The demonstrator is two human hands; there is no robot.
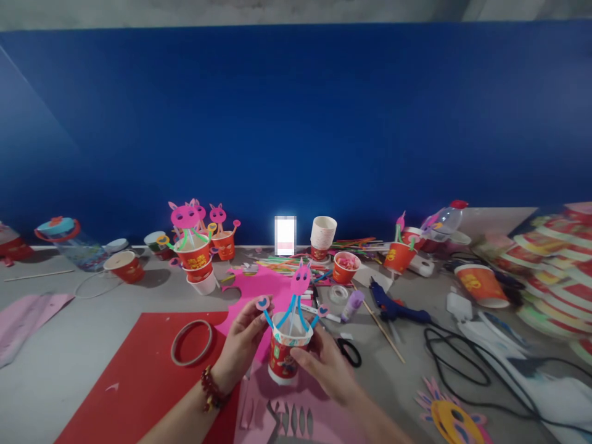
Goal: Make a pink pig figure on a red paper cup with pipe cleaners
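Observation:
A red paper cup (283,357) with a patterned rim stands upright between my hands at the lower middle. Blue strips rise from it, topped by a pink face with ears (300,280), and two side strips end in round pink pieces. My right hand (326,364) grips the cup's right side, thumb across its front. My left hand (247,330), with a beaded bracelet at the wrist, pinches near the left round piece (263,303); its fingertips are partly hidden behind that piece and strip.
Red sheet (152,370) and tape ring (192,342) lie left; cut pink paper (300,419) is in front. Decorated cups (193,253) and stacked white cups (322,234) stand behind. Scissors (349,353), a blue glue gun (398,305) and its black cable (462,382) lie right.

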